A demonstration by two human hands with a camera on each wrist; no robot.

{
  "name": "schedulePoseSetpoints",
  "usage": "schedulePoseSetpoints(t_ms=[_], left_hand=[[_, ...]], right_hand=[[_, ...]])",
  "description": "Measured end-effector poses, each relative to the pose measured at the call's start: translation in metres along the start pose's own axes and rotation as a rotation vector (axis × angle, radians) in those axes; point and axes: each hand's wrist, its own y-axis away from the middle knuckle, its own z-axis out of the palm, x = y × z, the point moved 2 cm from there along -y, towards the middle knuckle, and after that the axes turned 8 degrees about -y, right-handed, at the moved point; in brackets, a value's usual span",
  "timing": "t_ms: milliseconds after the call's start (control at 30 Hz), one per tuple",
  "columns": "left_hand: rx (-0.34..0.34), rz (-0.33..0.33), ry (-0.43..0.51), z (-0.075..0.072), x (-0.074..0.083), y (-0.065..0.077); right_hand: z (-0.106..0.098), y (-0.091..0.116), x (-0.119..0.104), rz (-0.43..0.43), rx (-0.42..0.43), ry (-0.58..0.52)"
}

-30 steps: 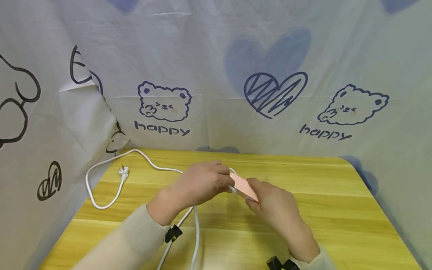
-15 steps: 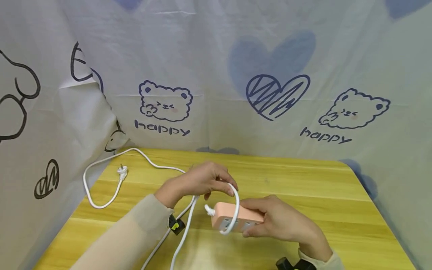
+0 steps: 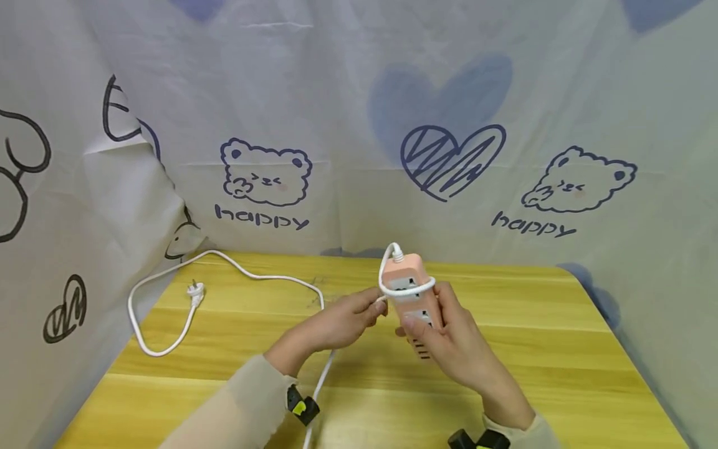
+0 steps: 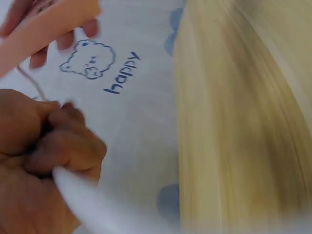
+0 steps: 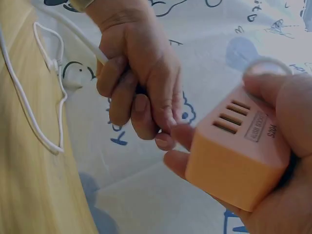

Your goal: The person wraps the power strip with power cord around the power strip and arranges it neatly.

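Observation:
A pink power strip [image 3: 412,299] with grey socket faces is held tilted up above the table by my right hand [image 3: 460,343], thumb across its front. Its white cord [image 3: 406,291] leaves the top end and passes once around the upper part of the strip. My left hand [image 3: 342,321], just left of the strip, grips the cord with curled fingers. In the left wrist view the cord [image 4: 83,195] runs out of that fist. Slots on the strip's end [image 5: 234,117] face the right wrist camera.
The wooden table [image 3: 533,349] lies beneath both hands. More cord [image 3: 286,277] loops over its left side, ending in a white plug [image 3: 195,292] with its prongs up. A printed cloth [image 3: 348,125] hangs behind and at the sides.
The right hand has turned the power strip from lying flat to upright, cord end up. The cord now wraps its upper part. The left hand has moved lower beside it, drawing the cord.

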Motion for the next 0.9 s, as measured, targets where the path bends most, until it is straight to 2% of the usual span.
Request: schedulePoseSetpoints(t_ms=[100, 200, 267, 400, 533, 633, 700, 800, 900], left_hand=[[0.066, -0.001, -0.108, 0.0, 0.001, 0.004], [0.131, -0.004, -0.132, -0.002, 0.001, 0.008], [0.179, -0.007, -0.135, -0.004, 0.001, 0.01], [0.225, -0.006, -0.13, -0.006, -0.003, 0.016], [0.235, -0.021, -0.114, -0.006, -0.004, 0.024], [0.229, -0.048, -0.089, -0.006, -0.007, 0.028], [0.231, -0.063, -0.109, -0.008, -0.01, 0.03], [0.265, -0.086, -0.216, -0.01, -0.016, 0.033], [0.319, -0.122, -0.334, -0.013, -0.022, 0.036]], right_hand=[[0.0, -0.005, 0.001, 0.082, 0.085, -0.042], [-0.001, -0.008, 0.002, 0.177, 0.176, -0.061], [-0.002, -0.008, 0.002, 0.22, 0.199, -0.057], [-0.004, -0.005, 0.003, 0.2, 0.216, 0.009], [-0.005, -0.005, 0.003, 0.162, 0.253, 0.047], [-0.01, -0.005, 0.003, 0.173, 0.28, -0.002], [-0.012, -0.005, 0.002, 0.177, 0.286, -0.059], [-0.014, -0.004, 0.001, 0.172, 0.26, -0.161], [-0.015, -0.004, 0.0, 0.135, 0.183, -0.317]])
